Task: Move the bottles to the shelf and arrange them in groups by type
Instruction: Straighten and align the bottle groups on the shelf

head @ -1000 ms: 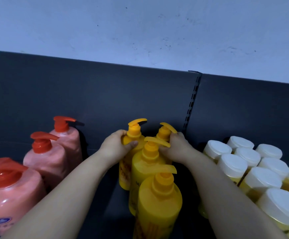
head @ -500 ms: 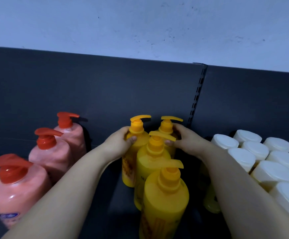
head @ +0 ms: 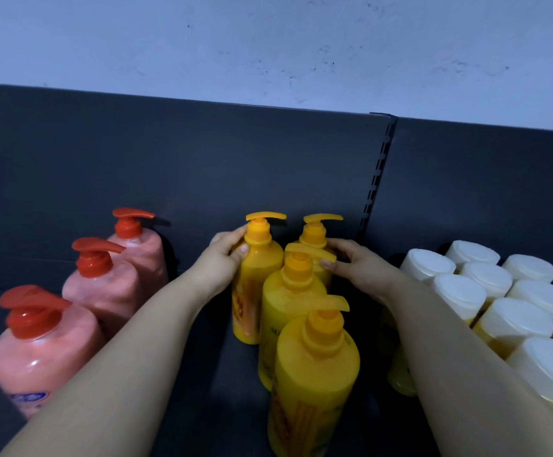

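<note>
Several yellow pump bottles stand on the dark shelf (head: pixel 202 384) in the middle. My left hand (head: pixel 224 258) grips the neck of the rear left yellow bottle (head: pixel 257 268). My right hand (head: pixel 355 268) holds the rear right yellow bottle (head: pixel 316 239) at its shoulder, fingers curled around it. Two more yellow bottles stand in front: one in the middle (head: pixel 288 298) and the nearest one (head: pixel 314 374). Three pink bottles with red pumps stand in a row on the left, the nearest being this pink bottle (head: pixel 42 351).
A group of white-capped yellow bottles (head: pixel 499 301) fills the shelf on the right. The shelf's dark back panel (head: pixel 169 159) and a slotted upright (head: pixel 379 173) rise behind the bottles. A pale wall lies above.
The two rear yellow bottles' pump heads now both point right. My right hand has slid from the pump down to the bottle's shoulder. The view has shifted slightly.
</note>
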Available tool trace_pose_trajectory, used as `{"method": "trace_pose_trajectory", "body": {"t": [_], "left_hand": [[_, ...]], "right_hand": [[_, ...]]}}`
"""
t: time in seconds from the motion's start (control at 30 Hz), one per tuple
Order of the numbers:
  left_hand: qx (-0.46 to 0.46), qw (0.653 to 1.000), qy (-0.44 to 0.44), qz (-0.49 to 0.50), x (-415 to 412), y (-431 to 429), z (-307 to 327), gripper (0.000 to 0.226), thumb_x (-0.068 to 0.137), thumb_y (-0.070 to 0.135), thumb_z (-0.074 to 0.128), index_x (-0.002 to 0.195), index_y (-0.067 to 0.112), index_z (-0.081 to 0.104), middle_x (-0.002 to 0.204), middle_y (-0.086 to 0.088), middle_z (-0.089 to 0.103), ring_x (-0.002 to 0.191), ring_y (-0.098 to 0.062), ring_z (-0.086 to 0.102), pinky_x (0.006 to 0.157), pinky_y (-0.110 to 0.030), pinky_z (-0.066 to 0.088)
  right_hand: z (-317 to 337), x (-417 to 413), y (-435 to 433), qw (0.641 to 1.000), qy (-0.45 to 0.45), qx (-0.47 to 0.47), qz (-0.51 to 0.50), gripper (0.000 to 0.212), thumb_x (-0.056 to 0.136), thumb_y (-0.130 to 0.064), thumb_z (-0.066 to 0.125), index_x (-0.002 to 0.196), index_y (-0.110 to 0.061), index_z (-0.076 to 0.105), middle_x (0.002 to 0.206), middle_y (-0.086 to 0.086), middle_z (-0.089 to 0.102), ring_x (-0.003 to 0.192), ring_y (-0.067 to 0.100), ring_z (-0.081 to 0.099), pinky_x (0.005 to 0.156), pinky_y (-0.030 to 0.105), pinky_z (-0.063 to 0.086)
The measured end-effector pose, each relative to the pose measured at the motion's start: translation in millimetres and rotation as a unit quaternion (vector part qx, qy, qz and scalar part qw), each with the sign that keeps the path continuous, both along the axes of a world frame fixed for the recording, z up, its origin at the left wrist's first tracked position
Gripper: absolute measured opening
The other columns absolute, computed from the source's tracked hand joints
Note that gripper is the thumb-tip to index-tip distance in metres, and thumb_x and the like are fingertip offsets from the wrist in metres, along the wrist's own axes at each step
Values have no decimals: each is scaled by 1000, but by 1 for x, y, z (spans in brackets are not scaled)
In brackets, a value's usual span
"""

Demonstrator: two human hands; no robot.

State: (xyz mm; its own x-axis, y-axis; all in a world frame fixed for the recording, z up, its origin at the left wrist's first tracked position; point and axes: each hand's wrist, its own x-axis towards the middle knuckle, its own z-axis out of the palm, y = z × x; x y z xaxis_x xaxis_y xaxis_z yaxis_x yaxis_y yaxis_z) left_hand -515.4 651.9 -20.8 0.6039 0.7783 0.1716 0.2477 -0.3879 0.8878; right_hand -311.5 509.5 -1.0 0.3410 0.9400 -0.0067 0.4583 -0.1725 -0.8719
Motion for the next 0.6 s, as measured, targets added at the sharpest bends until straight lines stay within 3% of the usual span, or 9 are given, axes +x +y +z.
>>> {"method": "trace_pose_trajectory", "body": {"t": [0.2,0.33,0.4,0.53,0.6], "left_hand": [[125,989,68,40,-7,-14,-1,45,98,23,45,141,13,40,141,-8,45,130,-22,40,106,-31,29],[174,978,74,85,-20,-43,-3,47,92,17,57,137,13,45,133,-5,44,126,-21,40,104,-22,25],[198,977,63,49,-26,-61,1,44,90,16,59,133,18,49,130,0,46,124,-17,41,104,-21,29],[141,984,86,-69,-29,-80,12,48,92,22,56,138,27,43,135,9,45,123,-9,43,103,-23,35],[140,982,103,-79,-26,-80,13,52,91,25,57,140,26,40,138,9,43,126,-10,42,105,-23,34]], "right_hand": [[-3,-18,-8,995,-64,12,-81,48,93,-28,57,138,-23,43,138,1,49,125,20,46,102,35,40],[5,-40,-29,978,-164,16,-129,44,91,-26,58,134,-24,49,132,-3,51,118,17,50,92,28,42],[11,-50,-46,971,-185,48,-145,36,92,-27,57,128,-24,54,127,-4,52,109,12,52,85,22,42],[20,-75,-76,979,-137,115,-93,13,93,-29,55,102,-33,62,101,-12,62,91,1,56,70,15,42],[22,-89,-87,987,-91,123,-43,16,95,-28,50,94,-34,65,90,-11,65,83,2,59,65,15,46]]}}
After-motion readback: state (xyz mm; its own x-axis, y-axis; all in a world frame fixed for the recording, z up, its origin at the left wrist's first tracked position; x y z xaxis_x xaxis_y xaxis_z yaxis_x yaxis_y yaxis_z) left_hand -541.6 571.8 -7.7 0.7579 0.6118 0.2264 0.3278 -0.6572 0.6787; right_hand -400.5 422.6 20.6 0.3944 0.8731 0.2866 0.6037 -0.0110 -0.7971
